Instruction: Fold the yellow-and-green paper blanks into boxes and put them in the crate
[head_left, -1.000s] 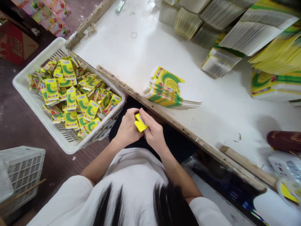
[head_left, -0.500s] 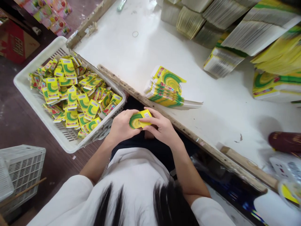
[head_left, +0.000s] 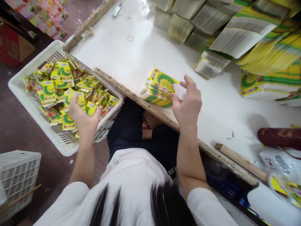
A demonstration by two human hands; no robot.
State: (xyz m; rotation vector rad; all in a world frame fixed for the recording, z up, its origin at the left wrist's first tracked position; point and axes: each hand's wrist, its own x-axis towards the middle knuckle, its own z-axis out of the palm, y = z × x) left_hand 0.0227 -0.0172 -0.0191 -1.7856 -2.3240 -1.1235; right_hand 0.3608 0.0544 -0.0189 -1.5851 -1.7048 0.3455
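Note:
Above the white plastic basket my left hand hangs with thumb and fingers spread, slightly blurred. Small yellow-and-green cartons fill much of that basket, heaped at all angles. At the table, my right hand reaches over the right end of a fanned stack of flat cartons. Its thumb is at the near side of the stack and its fingers are raised apart over a white flap. Whether the thumb presses on the stack cannot be made out.
Tall bundles of flat cartons stand at the table's far right. A dark red cylinder and a power strip lie nearer. The wooden table edge runs before me. Another white crate is on the floor at left.
My hands have parted. The left has moved left over the basket and no longer holds the small carton. The right has gone up and right to the stack on the table.

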